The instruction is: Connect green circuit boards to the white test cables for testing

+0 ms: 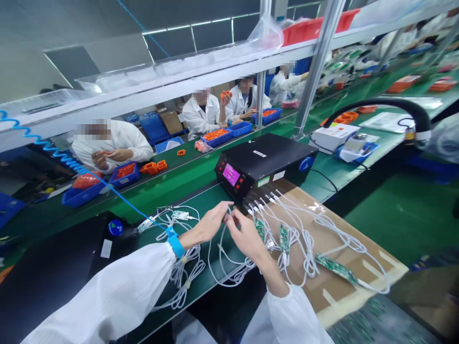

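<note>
My left hand (211, 222) and my right hand (245, 236) meet in front of a black test box (265, 160) with a pink display. Both pinch the end of a white cable (224, 260) between fingertips, just short of the box's front ports. Several more white cables run from the box across a cardboard sheet (362, 253) to small green circuit boards (335, 267). A blue wrist strap (175, 241) with a coiled blue cord sits on my left wrist. Another bundle of white cables (179, 217) lies left of my hands.
A green conveyor belt (179, 179) runs behind the box, with orange parts (154, 167) on it. Several people in white coats sit across it at blue bins (217, 137). A black device (53, 267) lies at left. A black hose (390, 106) arcs at right.
</note>
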A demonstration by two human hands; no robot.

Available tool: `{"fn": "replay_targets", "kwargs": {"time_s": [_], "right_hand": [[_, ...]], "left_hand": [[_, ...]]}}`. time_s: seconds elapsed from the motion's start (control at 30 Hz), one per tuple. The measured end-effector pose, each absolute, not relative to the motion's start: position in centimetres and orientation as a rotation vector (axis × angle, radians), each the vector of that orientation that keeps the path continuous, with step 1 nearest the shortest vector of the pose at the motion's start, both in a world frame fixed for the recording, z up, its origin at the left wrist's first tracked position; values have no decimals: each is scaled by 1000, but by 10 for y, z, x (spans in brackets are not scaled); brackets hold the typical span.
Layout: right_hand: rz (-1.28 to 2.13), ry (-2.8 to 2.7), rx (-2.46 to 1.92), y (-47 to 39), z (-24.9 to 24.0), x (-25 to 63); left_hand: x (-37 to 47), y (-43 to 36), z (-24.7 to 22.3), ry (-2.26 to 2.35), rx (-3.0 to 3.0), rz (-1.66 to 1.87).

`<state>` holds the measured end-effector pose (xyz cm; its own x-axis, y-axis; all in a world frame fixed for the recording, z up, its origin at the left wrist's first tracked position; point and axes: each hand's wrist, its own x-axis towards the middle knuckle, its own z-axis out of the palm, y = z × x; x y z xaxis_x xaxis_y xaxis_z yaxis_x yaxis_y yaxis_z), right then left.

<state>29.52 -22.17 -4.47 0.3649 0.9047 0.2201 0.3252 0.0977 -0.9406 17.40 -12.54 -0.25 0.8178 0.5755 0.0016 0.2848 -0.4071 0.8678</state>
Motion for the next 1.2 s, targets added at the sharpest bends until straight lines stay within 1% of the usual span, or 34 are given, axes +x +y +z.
{"fn": "replay_targets", "kwargs": {"time_s": [0.13, 0.2, 0.27, 0.33, 0.5, 0.67, 0.77, 0.9, 0.97, 1.07, 1.2], "right_hand": [[605, -1172, -1409, -225, -35, 287], [660, -1159, -1415, -232, -31, 285], [732, -1160, -1450, -240, -30, 284], [748, -1179, -1516, -245, -33, 280], [623, -1228, -1726, -233, -49, 262], [518, -1251, -1774, -218, -57, 255], [407, -1314, -1780, -221, -63, 256], [449, -1411, -1792, -232, -78, 251], [463, -1402, -1833, -238, -81, 249], [423, -1369, -1944, -247, -71, 256], [170, -1223, -2102, -262, -49, 286]], "left_hand": [[185, -127, -8, 733, 1998, 513], [191, -116, -13, 842, 1805, 617], [196, -99, -14, 1004, 1491, 752], [201, -87, -12, 1035, 1277, 864], [214, -97, -6, 836, 1193, 842], [226, -110, -9, 921, 1133, 867], [230, -94, -2, 1000, 1009, 926], [228, -63, 17, 1032, 965, 1110], [225, -59, 19, 1031, 974, 1024], [225, -71, 6, 1041, 1112, 770], [231, -100, -16, 989, 1451, 610]]}}
